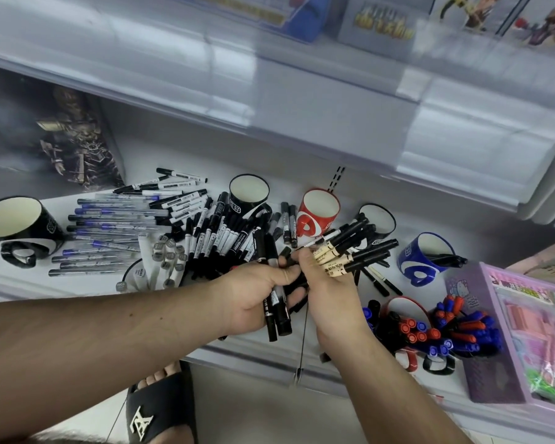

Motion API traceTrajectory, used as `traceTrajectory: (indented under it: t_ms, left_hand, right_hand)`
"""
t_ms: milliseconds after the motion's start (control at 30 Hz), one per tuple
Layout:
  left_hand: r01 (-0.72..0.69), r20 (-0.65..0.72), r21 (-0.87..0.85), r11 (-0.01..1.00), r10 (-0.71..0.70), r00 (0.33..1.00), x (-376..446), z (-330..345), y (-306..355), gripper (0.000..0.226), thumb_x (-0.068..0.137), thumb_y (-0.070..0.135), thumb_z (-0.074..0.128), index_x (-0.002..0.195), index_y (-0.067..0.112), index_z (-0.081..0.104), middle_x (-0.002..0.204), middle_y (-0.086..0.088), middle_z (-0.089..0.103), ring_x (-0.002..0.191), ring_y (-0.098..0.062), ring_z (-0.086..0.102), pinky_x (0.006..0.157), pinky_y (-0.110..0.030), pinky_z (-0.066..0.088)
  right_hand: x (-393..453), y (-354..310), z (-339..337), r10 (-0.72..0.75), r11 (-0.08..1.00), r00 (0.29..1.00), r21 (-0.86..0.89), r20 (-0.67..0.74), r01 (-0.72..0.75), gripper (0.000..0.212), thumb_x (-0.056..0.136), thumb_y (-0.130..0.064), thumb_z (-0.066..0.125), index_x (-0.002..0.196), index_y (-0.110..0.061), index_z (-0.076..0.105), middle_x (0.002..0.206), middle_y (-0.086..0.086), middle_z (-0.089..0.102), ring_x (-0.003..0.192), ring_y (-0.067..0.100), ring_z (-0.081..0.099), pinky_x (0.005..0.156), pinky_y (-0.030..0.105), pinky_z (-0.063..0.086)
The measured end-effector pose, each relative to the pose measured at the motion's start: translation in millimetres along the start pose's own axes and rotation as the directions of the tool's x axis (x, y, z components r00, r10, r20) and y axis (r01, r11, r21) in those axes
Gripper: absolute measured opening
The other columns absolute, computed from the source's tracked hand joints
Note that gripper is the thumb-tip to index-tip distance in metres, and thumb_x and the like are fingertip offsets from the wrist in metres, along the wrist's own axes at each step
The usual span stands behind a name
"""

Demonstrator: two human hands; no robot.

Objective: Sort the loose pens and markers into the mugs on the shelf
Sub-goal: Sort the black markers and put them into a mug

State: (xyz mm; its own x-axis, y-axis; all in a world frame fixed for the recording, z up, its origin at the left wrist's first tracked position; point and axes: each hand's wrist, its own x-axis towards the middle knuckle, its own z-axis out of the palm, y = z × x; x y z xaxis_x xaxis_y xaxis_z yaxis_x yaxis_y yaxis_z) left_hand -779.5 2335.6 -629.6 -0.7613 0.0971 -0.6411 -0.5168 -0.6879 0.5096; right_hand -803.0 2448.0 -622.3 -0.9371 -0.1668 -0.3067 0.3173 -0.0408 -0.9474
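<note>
Two black markers (274, 302) are gripped by the left hand (257, 299), its fingers curled round them, over the shelf's (90, 283) front edge. A bunch of cream-barrelled markers (340, 254) is held by the right hand (327, 283), fingers pressed together round it. Loose pens (109, 232) and markers (218, 232) are heaped mid-shelf. Along the back are seen a black mug (249, 193), a red mug (319, 213) and a blue mug (426, 257); another black mug (16, 229) lies at the left edge.
</note>
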Motion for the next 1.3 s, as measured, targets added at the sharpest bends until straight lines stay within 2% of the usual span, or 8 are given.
traceTrajectory:
  t_ms: [200, 367, 533, 733, 933, 1000, 1167, 1300]
  left_hand:
    - [-0.11, -0.131, 0.182, 0.977, 0.134, 0.982, 2.8, -9.1, 9.2, 0.017, 0.085, -0.004, 0.066, 0.083, 0.011, 0.059, 0.082, -0.009, 0.069, 0.056, -0.015, 0.065, 0.049, -0.02, 0.053]
    - [-0.215, -0.228, 0.355, 0.91, 0.307, 0.924, 9.0, -24.9, 19.0, 0.016, 0.086, -0.007, 0.064, 0.092, 0.006, 0.056, 0.093, -0.009, 0.067, 0.07, -0.017, 0.067, 0.054, -0.019, 0.056]
    - [-0.273, -0.083, 0.675, 0.685, 0.439, 0.895, 8.5, -27.0, 26.5, 0.02, 0.088, -0.002, 0.065, 0.101, 0.009, 0.056, 0.102, -0.003, 0.066, 0.071, -0.016, 0.068, 0.071, -0.031, 0.061]
    - [-0.343, 0.087, 0.821, 0.456, 0.494, 0.865, 4.4, -19.9, 36.8, 0.015, 0.088, 0.001, 0.064, 0.098, 0.012, 0.059, 0.094, -0.002, 0.067, 0.073, -0.023, 0.073, 0.074, -0.055, 0.057]
    - [-0.389, 0.246, 0.886, 0.253, 0.456, 0.856, 6.4, -17.0, 37.6, 0.022, 0.087, 0.006, 0.066, 0.093, 0.027, 0.064, 0.094, 0.004, 0.065, 0.09, -0.025, 0.066, 0.083, -0.039, 0.056]
    - [-0.382, 0.224, 0.876, 0.293, 0.455, 0.862, 10.4, -17.6, 35.4, 0.025, 0.087, 0.005, 0.067, 0.094, 0.029, 0.064, 0.102, 0.005, 0.064, 0.091, -0.018, 0.067, 0.085, -0.033, 0.055]
    - [-0.341, -0.042, 0.641, 0.687, 0.475, 0.879, 18.1, -11.6, 29.4, 0.025, 0.092, 0.002, 0.06, 0.114, 0.013, 0.059, 0.109, 0.0, 0.063, 0.077, -0.015, 0.066, 0.068, -0.024, 0.06]
    - [-0.302, -0.168, 0.46, 0.835, 0.416, 0.894, 21.5, -10.8, 34.5, 0.015, 0.096, 0.01, 0.058, 0.107, 0.0, 0.057, 0.108, -0.007, 0.067, 0.076, -0.017, 0.07, 0.071, -0.035, 0.059]
  right_hand:
    - [4.2, -9.5, -17.5, 0.119, 0.993, 0.993, 0.028, -0.023, -0.118, 0.007, 0.089, -0.018, 0.068, 0.094, -0.014, 0.071, 0.076, 0.0, 0.068, 0.051, 0.01, 0.049, 0.048, 0.023, 0.037]
    - [12.4, -35.9, -46.0, 0.166, 0.985, 0.986, 0.041, -0.018, -0.166, 0.02, 0.097, -0.032, 0.058, 0.103, -0.013, 0.063, 0.084, 0.013, 0.073, 0.05, 0.022, 0.058, 0.048, 0.029, 0.042]
    - [23.4, -33.4, -51.8, 0.516, 0.845, 0.846, -0.239, 0.135, -0.478, 0.072, 0.094, -0.071, 0.029, 0.111, -0.013, 0.068, 0.096, 0.017, 0.074, 0.059, 0.024, 0.063, 0.049, 0.026, 0.043]
    - [24.1, -18.5, -56.7, 0.642, 0.766, 0.703, -0.221, 0.305, -0.604, 0.037, 0.095, -0.04, 0.049, 0.111, -0.013, 0.07, 0.082, 0.014, 0.07, 0.038, 0.012, 0.042, 0.034, 0.015, 0.027]
    - [22.2, -4.8, -66.3, 0.657, 0.723, 0.632, -0.106, 0.411, -0.683, 0.033, 0.082, -0.034, 0.058, 0.106, -0.013, 0.065, 0.07, 0.007, 0.056, 0.038, 0.007, 0.028, 0.036, 0.013, 0.016]
    - [22.4, -0.9, -65.4, 0.648, 0.72, 0.643, -0.053, 0.408, -0.692, 0.031, 0.081, -0.037, 0.061, 0.104, -0.016, 0.062, 0.066, 0.004, 0.051, 0.035, 0.004, 0.025, 0.032, 0.013, 0.013]
    - [29.7, 2.3, -66.7, 0.6, 0.779, 0.744, -0.004, 0.295, -0.627, 0.034, 0.083, -0.035, 0.063, 0.109, -0.014, 0.065, 0.063, 0.003, 0.047, 0.033, 0.003, 0.021, 0.03, 0.013, 0.014]
    - [76.6, -8.4, -72.8, 0.452, 0.892, 0.891, -0.03, 0.039, -0.451, 0.028, 0.096, -0.033, 0.058, 0.112, -0.01, 0.065, 0.059, 0.002, 0.049, 0.036, 0.007, 0.021, 0.031, 0.017, 0.017]
